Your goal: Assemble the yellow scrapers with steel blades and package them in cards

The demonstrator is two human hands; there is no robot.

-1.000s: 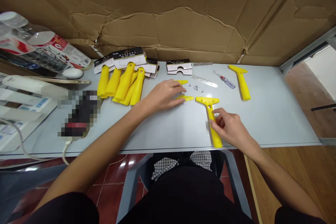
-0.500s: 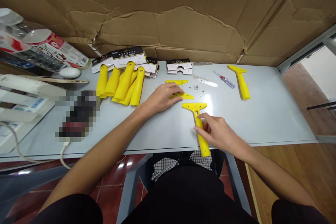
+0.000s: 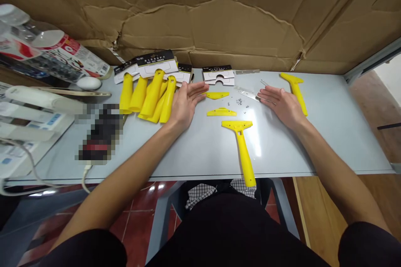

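Both hands are empty, fingers stretched out and palms turned toward each other. My left hand [image 3: 187, 104] is beside the left end of a yellow blade cover [image 3: 217, 95]. A second yellow blade cover [image 3: 222, 112] lies just nearer me. My right hand [image 3: 283, 104] hovers by the right end of a metal blade strip [image 3: 247, 93] and hides most of a screwdriver [image 3: 263, 82]. Between the hands is a small heap of screws [image 3: 239, 102]. A yellow scraper handle [image 3: 244, 150] lies head away from me, its lower end past the table's front edge.
Several yellow scraper handles [image 3: 152, 96] with black-and-white cards [image 3: 156, 64] lie at left. More cards [image 3: 218, 76] and another blade strip [image 3: 247, 71] are at the back. Another yellow scraper [image 3: 296, 89] lies at right. Bottles [image 3: 72, 56], a white mouse [image 3: 89, 83] and a cable [image 3: 86, 175] crowd the left.
My left hand has let go of the nearer blade cover and moved left. My right hand has released the scraper handle and moved up and right. Both hands have opened out flat.
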